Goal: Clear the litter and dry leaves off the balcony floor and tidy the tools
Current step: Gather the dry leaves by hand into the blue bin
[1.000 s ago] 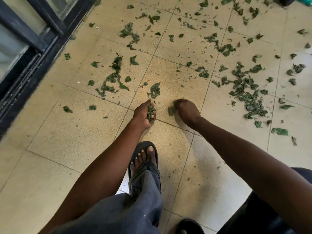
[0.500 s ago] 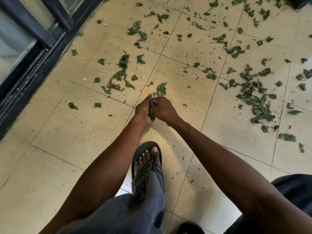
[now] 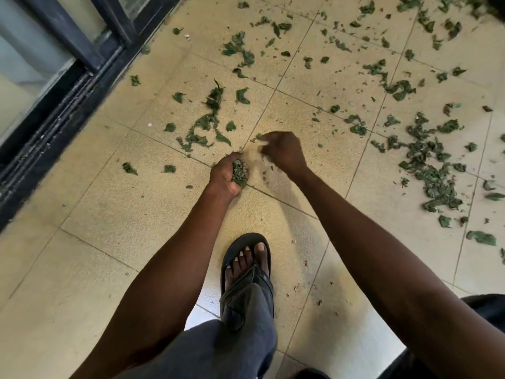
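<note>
While both arms reach down to the tiled floor (image 3: pixel 90 214):
Door frame (image 3: pixel 62 86): dark, along the left edge.
Left hand (image 3: pixel 228 175): fingers curled round a clump of leaves (image 3: pixel 239 170) — held in the palm.
Right hand (image 3: pixel 284 151): blurred; fingers bent over a leaf scrap (image 3: pixel 258 136) at their tips — grip cannot be told.
Scattered leaves (image 3: pixel 434 170): on the tiles, densest at right.

Bare forearms, no sleeves; grey trousers (image 3: pixel 218 348); black flip-flop sandal (image 3: pixel 247 272) on foot.
</note>
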{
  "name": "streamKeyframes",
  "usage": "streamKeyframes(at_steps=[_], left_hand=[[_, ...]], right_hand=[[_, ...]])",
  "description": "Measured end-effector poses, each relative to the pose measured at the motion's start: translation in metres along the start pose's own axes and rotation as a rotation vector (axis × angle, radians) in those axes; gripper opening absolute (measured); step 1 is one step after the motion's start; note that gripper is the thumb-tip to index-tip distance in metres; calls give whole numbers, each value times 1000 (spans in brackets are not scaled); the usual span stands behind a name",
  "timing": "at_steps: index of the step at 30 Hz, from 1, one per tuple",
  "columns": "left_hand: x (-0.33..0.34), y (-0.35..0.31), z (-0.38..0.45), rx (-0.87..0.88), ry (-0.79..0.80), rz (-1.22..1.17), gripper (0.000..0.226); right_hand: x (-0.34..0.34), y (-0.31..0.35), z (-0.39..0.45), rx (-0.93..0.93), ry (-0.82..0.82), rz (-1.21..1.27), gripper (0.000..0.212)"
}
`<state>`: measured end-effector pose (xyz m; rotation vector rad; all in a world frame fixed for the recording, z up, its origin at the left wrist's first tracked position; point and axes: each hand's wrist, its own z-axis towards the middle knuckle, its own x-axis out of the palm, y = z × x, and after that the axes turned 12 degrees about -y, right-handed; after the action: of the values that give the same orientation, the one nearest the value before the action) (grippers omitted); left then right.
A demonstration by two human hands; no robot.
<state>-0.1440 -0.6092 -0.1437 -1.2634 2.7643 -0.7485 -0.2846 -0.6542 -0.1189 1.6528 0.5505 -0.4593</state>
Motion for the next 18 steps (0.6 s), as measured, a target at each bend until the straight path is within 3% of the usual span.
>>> streamKeyframes(at_steps=[2,4,7,12,18], left_hand=[[-2,-4,3,-1,2,-10,17],[-3,-6,2,-5,11,-20,16],[-6,-7,2,-10,1,-35,14],[-13,-5,5,2,-49,-65,10],[-15,3,3,-32,-48,0,12]], right_hand=[[-3,-11,15,-42,-4,-171,55],[5,-25,23,-136,165,-311,68],[20,-40,12,-319,353,-474,66],[24,-67,-25,-758,457,-613,48],[-4,-92,-53,-878,331,-760,41]])
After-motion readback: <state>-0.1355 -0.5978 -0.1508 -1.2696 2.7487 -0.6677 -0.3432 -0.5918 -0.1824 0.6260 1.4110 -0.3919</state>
